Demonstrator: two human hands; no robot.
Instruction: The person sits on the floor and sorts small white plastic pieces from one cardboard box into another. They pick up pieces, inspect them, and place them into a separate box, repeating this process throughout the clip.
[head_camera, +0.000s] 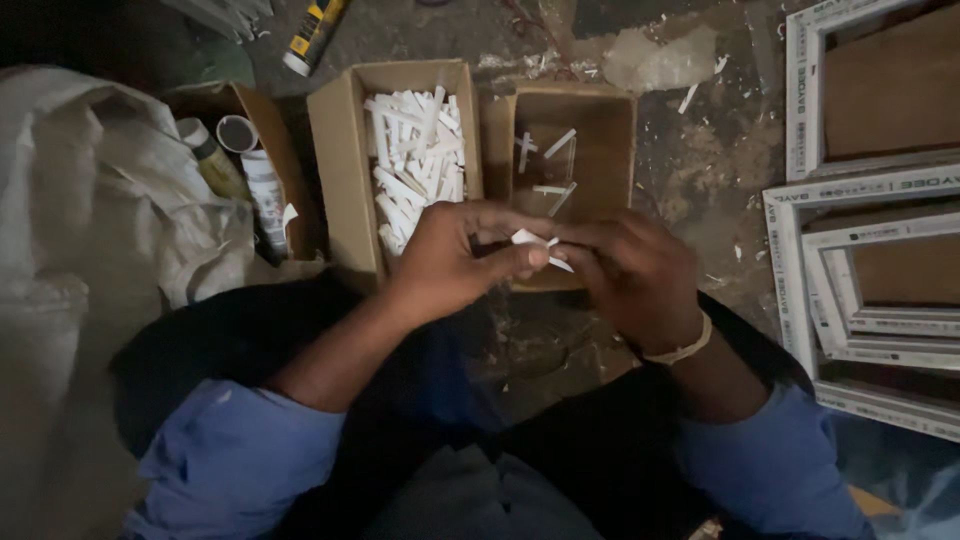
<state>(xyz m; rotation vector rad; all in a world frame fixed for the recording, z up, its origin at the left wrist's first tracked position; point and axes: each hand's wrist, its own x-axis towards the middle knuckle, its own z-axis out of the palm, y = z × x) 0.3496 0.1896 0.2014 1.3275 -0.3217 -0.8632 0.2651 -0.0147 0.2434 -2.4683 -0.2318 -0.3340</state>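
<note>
My left hand (450, 260) and my right hand (630, 270) meet in front of me over two open cardboard boxes. Between the fingertips of both hands sits a small white plastic piece (535, 243). The left box (345, 150) is filled with several white plastic pieces (415, 160). The right box (610, 140) holds only a few loose white pieces (552, 165). A pale band circles my right wrist (685, 350).
A third box (265, 120) at the left holds tubes and canisters. A white sack (90, 200) lies far left. White window-frame sections (870, 260) are stacked at the right. A sealant tube (312, 35) lies at the top on the dirty floor.
</note>
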